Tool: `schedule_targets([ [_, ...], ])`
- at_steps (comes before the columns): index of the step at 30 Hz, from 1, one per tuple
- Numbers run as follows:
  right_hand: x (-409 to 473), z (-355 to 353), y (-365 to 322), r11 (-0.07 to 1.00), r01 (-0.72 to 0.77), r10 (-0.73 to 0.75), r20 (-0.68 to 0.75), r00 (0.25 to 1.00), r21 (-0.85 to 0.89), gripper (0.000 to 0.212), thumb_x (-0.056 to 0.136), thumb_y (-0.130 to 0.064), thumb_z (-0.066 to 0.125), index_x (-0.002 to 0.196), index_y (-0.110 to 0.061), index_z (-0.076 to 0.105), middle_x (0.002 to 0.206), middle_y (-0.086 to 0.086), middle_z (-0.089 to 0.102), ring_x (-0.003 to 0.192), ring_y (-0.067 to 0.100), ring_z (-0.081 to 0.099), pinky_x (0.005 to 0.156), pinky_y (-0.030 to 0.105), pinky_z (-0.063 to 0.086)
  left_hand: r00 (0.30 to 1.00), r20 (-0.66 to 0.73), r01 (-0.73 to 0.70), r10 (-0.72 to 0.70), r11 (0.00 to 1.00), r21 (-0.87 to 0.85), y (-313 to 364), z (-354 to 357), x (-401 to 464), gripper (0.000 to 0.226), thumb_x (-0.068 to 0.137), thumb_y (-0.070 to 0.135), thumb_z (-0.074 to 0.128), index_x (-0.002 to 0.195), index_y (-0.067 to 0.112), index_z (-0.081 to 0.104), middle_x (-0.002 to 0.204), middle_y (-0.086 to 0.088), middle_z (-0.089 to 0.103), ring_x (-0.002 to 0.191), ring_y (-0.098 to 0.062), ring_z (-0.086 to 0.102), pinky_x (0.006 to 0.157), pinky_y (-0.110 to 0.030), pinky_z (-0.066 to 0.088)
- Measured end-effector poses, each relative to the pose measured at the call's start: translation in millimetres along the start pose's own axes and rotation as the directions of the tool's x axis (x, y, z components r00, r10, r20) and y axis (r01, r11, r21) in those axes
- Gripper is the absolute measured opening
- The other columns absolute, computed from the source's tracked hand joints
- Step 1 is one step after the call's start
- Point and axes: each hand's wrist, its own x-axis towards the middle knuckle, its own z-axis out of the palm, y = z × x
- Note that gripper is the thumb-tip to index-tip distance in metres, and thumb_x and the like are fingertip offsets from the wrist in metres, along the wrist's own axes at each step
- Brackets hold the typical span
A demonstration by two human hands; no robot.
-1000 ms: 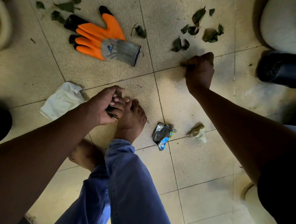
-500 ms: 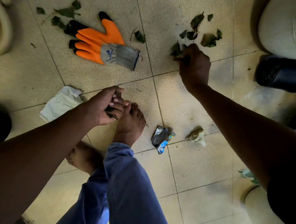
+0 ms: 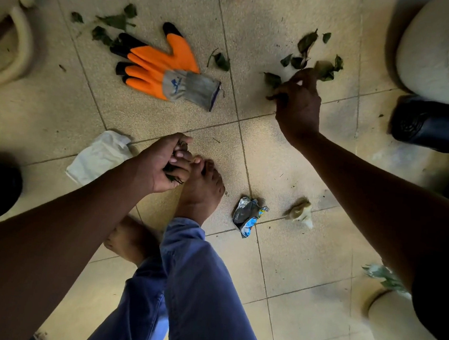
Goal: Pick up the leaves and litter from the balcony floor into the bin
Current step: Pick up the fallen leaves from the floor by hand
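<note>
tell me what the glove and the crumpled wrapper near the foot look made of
Glove: seemingly grey knit fabric at the cuff, with a matte orange rubbery coating, black at the fingertips. Crumpled wrapper: likely thin metallised plastic film, given its silvery shine and sharp creases.

Home balcony: tiled floor (image 3: pixel 304 273), scattered leaves (image 3: pixel 307 42), pale planter pots (image 3: pixel 445 54).

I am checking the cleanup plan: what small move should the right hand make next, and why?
Probably close the right hand on the leaf cluster just beyond its fingers. Its fingers already pinch leaf pieces, more leaves lie loose there, and the left hand grips gathered leaves.
</note>
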Motion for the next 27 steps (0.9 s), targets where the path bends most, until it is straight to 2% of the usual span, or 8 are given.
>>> schedule_targets([
  [2, 3.6, 6.6, -2.1, 0.991, 0.128, -0.126, 0.048, 0.991, -0.027, 0.021, 0.091, -0.003, 0.067, 0.110, -0.008, 0.074, 0.136, 0.008, 0.049, 0.111, 0.020, 0.064, 0.090, 0.022, 0.057, 0.999, -0.036, -0.003, 0.002, 1.000, -0.006, -3.2, -4.5, 5.1, 0.044, 0.096, 0.024, 0.054, 0.056, 0.025, 0.036, 0.048, 0.010, 0.028, 0.032, -0.002, 0.023, 0.032, -0.016, 0.010],
  [5, 10.7, 19.1, -3.3, 0.989, 0.130, -0.122, 0.094, 0.988, -0.075, 0.026, 0.090, 0.001, 0.065, 0.115, -0.005, 0.072, 0.131, 0.009, 0.056, 0.103, 0.024, 0.067, 0.085, 0.030, 0.060, 1.000, -0.015, 0.000, 0.000, 1.000, -0.007, -1.1, -4.9, 0.3, 0.043, 0.096, 0.025, 0.054, 0.057, 0.026, 0.034, 0.048, 0.010, 0.027, 0.032, -0.002, 0.023, 0.030, -0.016, 0.012],
  [10, 22.7, 19.2, -17.3, 0.993, -0.011, 0.018, 0.063, 0.998, -0.116, 0.019, 0.089, 0.000, 0.060, 0.099, -0.012, 0.072, 0.103, 0.007, 0.069, 0.093, 0.022, 0.066, 0.076, 0.026, 0.050, 1.000, -0.018, 0.018, -0.019, 1.000, -0.021, -7.2, -9.6, -4.6, 0.045, 0.096, 0.025, 0.053, 0.055, 0.025, 0.034, 0.048, 0.010, 0.027, 0.031, -0.002, 0.024, 0.030, -0.016, 0.012],
  [12, 28.9, 15.2, -26.2, 0.994, -0.097, 0.096, -0.016, 0.995, -0.044, 0.019, 0.090, -0.002, 0.059, 0.102, -0.014, 0.067, 0.098, 0.003, 0.070, 0.089, 0.017, 0.066, 0.073, 0.024, 0.049, 0.999, -0.022, 0.022, -0.023, 0.999, -0.032, -8.3, -12.2, -5.6, 0.046, 0.096, 0.025, 0.053, 0.054, 0.025, 0.034, 0.048, 0.010, 0.027, 0.031, -0.002, 0.024, 0.030, -0.015, 0.012],
  [16, 47.3, 13.3, -24.8, 0.963, -0.250, 0.264, -0.147, 0.953, 0.105, 0.046, 0.085, 0.007, 0.058, 0.126, -0.014, 0.057, 0.099, 0.002, 0.073, 0.087, 0.010, 0.066, 0.077, 0.023, 0.052, 1.000, -0.014, 0.019, -0.019, 0.999, -0.028, -7.0, -12.9, -4.9, 0.044, 0.095, 0.025, 0.053, 0.055, 0.025, 0.034, 0.049, 0.010, 0.026, 0.032, -0.002, 0.024, 0.030, -0.016, 0.012],
  [21, 58.4, 17.9, -14.9, 0.944, -0.328, 0.327, -0.026, 0.945, -0.045, 0.022, 0.087, -0.003, 0.065, 0.097, -0.020, 0.076, 0.100, 0.000, 0.074, 0.095, 0.015, 0.068, 0.076, 0.020, 0.049, 1.000, -0.013, 0.001, -0.002, 1.000, -0.031, -2.5, -10.5, -3.0, 0.044, 0.096, 0.025, 0.052, 0.057, 0.026, 0.033, 0.049, 0.010, 0.026, 0.032, -0.002, 0.024, 0.029, -0.016, 0.013],
  [25, 39.5, 8.9, -13.6, 0.948, -0.312, 0.313, -0.002, 0.950, -0.062, 0.014, 0.090, -0.010, 0.065, 0.095, -0.016, 0.077, 0.105, 0.006, 0.070, 0.100, 0.021, 0.065, 0.088, 0.032, 0.055, 1.000, -0.018, 0.001, -0.002, 0.999, -0.041, -2.4, -7.1, -3.8, 0.042, 0.095, 0.025, 0.054, 0.059, 0.027, 0.032, 0.049, 0.010, 0.027, 0.031, -0.002, 0.024, 0.031, -0.016, 0.010],
  [27, 30.1, 0.5, -10.3, 0.964, -0.253, 0.255, 0.005, 0.967, -0.081, 0.014, 0.093, -0.009, 0.063, 0.099, -0.013, 0.076, 0.118, 0.009, 0.060, 0.104, 0.022, 0.061, 0.091, 0.028, 0.051, 1.000, -0.011, 0.005, -0.005, 0.999, -0.048, -2.8, -5.8, -2.7, 0.042, 0.095, 0.025, 0.054, 0.058, 0.026, 0.035, 0.049, 0.010, 0.027, 0.031, -0.002, 0.024, 0.034, -0.016, 0.008],
])
